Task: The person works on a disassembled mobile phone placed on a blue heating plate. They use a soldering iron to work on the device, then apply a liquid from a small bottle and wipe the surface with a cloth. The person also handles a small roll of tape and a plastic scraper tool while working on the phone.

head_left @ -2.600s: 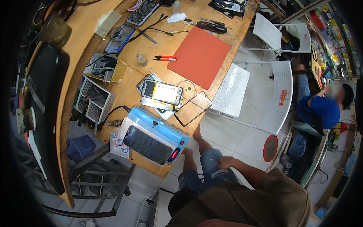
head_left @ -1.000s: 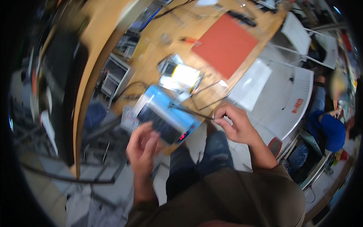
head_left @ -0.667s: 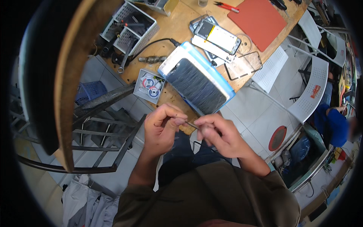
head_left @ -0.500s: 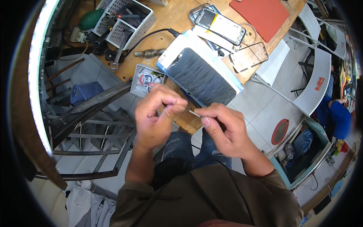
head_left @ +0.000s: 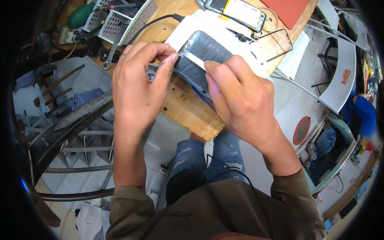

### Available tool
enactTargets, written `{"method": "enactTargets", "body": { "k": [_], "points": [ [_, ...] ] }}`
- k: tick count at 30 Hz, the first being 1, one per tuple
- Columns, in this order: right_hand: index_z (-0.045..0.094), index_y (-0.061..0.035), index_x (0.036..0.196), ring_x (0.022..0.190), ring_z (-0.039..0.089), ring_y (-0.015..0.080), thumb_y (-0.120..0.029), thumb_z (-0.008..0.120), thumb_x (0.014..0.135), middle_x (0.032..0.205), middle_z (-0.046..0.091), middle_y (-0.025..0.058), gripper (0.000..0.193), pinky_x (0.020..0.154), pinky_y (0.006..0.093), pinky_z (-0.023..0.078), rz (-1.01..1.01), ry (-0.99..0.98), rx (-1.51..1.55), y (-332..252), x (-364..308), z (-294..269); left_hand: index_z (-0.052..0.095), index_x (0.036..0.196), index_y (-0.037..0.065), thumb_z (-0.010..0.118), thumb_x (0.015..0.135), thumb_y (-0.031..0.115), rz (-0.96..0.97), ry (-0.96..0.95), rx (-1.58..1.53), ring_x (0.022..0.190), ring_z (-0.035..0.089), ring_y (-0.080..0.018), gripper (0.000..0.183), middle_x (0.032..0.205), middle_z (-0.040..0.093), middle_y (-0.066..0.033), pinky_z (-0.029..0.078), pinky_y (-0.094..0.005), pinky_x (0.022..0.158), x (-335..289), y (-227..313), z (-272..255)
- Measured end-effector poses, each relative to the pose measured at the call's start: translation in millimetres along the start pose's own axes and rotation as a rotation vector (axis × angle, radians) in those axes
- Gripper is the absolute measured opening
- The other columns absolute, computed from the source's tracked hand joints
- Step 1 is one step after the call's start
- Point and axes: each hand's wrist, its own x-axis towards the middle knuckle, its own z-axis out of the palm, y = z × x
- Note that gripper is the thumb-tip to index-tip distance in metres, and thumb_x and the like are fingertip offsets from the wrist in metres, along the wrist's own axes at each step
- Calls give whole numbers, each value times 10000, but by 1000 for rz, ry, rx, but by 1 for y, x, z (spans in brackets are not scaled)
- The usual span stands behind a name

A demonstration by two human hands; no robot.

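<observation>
My right hand [head_left: 242, 94] pinches a thin, flat, pale strip [head_left: 195, 60] between thumb and fingers. The strip slants across a dark, wrinkled flat pad [head_left: 208, 46] on top of a white machine. By the strip's far end, at the pad's left corner, my left hand [head_left: 140, 76] has its thumb and fingertips drawn together. Whatever sits between those fingertips is too small to make out. The white machine [head_left: 244, 50] rests on a wooden table [head_left: 188, 106] and is partly hidden by both hands.
Behind the machine lie an opened phone [head_left: 244, 16], a black screen frame [head_left: 276, 46] and a red mat [head_left: 290, 12]. A wrench [head_left: 114, 50] leans by a white basket [head_left: 116, 26] at the left. A black cable [head_left: 156, 22] runs to the machine. White perforated chairs [head_left: 340, 76] stand at the right.
Both hands have moved forward, from in front of the machine to over its dark pad. The strip, still in my right hand, now lies over the pad. My view has shifted slightly.
</observation>
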Motion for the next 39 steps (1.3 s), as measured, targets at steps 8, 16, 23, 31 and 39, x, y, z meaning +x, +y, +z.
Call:
{"method": "enactTargets", "body": {
  "k": [8,16,23,31,39],
  "points": [
    [697,-43,1045,609,617,221,-14,754,837,816,538,66,217,509,340,483,-18,14,-54,-2,2,1,718,964,15,707,884,61,33,-24,-125,836,648,-286,94,871,686,-107,493,-385,774,7,-10,7],
    [699,-34,1049,607,610,215,-1,752,817,817,526,67,241,511,339,480,-21,8,-79,-7,6,-2,710,950,3,672,893,44,103,-40,-104,844,647,-309,79,869,677,-116,491,-401,769,13,-12,4],
    [697,-32,1066,618,612,215,25,740,777,832,529,67,297,516,339,483,-1,14,-70,-10,6,4,710,934,-12,671,888,44,81,-60,-86,851,656,-320,82,889,691,-124,499,-399,775,16,-9,3],
    [698,-26,1048,614,606,219,34,737,776,831,532,68,281,518,337,485,-10,32,-40,-10,8,3,707,933,-24,667,890,43,58,-81,-108,878,666,-317,90,890,699,-138,506,-399,794,20,-9,1],
    [698,-25,1031,607,607,218,33,741,777,821,539,67,265,522,335,481,-3,21,-42,-10,9,2,703,1037,-57,664,945,26,62,-131,-65,850,605,-144,130,901,664,-85,486,-280,800,22,-8,-1]
  ]
}}
